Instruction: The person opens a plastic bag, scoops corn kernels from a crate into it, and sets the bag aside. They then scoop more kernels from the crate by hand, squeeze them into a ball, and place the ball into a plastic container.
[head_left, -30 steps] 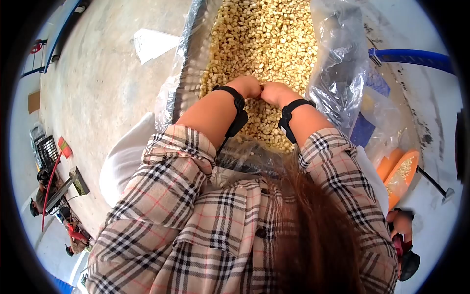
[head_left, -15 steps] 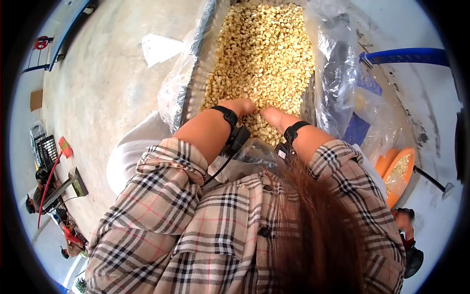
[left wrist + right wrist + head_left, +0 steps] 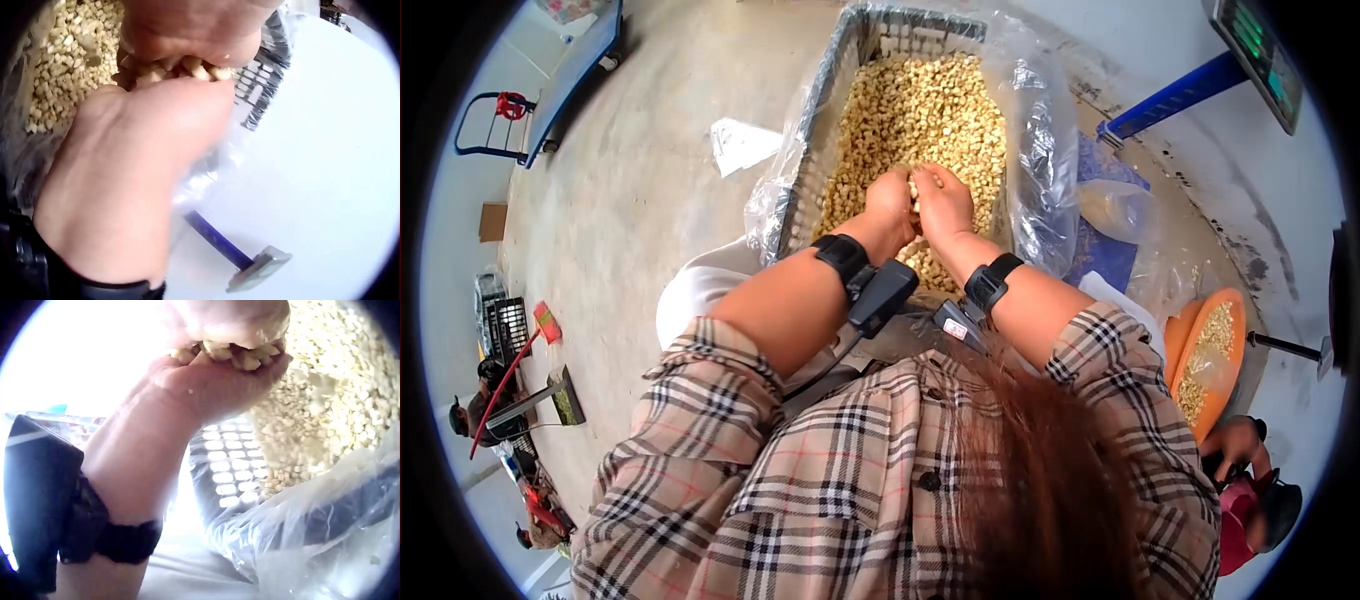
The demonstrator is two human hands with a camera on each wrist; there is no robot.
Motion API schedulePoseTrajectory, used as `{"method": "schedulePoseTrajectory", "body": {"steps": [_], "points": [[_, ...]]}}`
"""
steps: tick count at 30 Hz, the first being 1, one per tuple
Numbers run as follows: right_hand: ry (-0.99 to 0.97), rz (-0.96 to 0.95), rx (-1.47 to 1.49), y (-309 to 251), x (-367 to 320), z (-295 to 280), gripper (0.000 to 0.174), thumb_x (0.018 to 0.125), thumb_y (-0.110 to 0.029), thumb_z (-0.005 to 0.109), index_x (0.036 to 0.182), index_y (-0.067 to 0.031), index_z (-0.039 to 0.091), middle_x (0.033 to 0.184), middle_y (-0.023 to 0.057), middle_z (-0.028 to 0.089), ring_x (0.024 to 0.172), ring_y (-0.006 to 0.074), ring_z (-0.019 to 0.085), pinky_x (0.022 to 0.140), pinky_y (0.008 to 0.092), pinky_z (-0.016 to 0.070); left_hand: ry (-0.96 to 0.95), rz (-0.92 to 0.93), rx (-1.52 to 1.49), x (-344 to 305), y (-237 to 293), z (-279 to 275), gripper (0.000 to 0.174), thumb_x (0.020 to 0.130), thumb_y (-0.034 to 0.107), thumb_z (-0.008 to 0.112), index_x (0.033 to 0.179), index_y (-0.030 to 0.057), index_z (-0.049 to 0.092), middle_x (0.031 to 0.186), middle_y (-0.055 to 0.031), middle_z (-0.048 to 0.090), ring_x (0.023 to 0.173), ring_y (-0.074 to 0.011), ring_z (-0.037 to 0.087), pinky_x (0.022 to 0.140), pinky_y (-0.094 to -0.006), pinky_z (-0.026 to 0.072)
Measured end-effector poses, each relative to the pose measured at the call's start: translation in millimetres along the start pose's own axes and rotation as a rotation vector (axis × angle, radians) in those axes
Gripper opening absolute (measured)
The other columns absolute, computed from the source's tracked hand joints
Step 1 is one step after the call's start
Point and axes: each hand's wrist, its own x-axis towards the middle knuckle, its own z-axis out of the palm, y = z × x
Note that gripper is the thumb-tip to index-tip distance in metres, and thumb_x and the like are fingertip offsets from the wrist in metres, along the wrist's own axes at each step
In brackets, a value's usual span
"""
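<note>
Pale yellow diced pieces (image 3: 920,110) fill a grey slatted crate (image 3: 832,62) lined with clear plastic (image 3: 1040,150). Over the near part of the pile, my left hand (image 3: 888,208) and right hand (image 3: 945,208) meet, cupped together. Between the palms they hold a clump of the pieces (image 3: 250,361). In the left wrist view, pieces also show in the slit between the left hand (image 3: 150,125) and the right hand above it. Curled fingers hide most of the held clump.
An orange basin (image 3: 1235,345) with more pieces stands at the right, near another person (image 3: 1245,500). A scale with a blue post (image 3: 1180,98) rises beyond the crate's right side. White paper (image 3: 743,146) lies on the floor at left; a blue trolley (image 3: 575,80) stands farther back.
Both hands went down into the pieces, slightly apart, then came up and together with a clump between them. The head view has shifted, showing more of the crate's far end.
</note>
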Motion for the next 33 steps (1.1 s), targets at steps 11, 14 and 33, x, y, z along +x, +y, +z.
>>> {"method": "schedulePoseTrajectory", "body": {"steps": [11,14,33], "points": [[0.121,-1.027,-0.139,-64,-30,-20,0.02,0.077,-0.018,0.063,0.092,-0.0046,0.063,0.101,0.0136,0.059,0.089,0.0302,0.058,0.078,0.0344,0.0461,-0.875,0.125,-0.336,-38,32,-14,0.025,0.094,0.022,0.038,0.109,0.006,0.05,0.105,-0.0111,0.056,0.098,-0.0234,0.056,0.084,-0.0353,0.0475],[0.115,-1.174,-0.18,-83,-41,-30,0.019,0.073,-0.015,0.064,0.089,-0.0051,0.063,0.1,0.0129,0.059,0.087,0.0304,0.058,0.077,0.036,0.0456,-0.877,0.063,-0.371,-66,41,-12,0.03,0.093,0.03,0.039,0.106,0.0058,0.052,0.103,-0.0117,0.058,0.096,-0.0238,0.057,0.084,-0.0347,0.0475],[0.08,-1.364,-0.303,-72,-21,-36,0.014,0.068,-0.016,0.058,0.077,-0.0059,0.059,0.084,0.0114,0.059,0.074,0.0286,0.054,0.066,0.0364,0.0438,-1.122,0.008,-0.578,-23,13,1,0.026,0.09,0.017,0.034,0.091,0.0011,0.054,0.089,-0.0145,0.058,0.081,-0.0236,0.058,0.072,-0.0349,0.0487]]}}
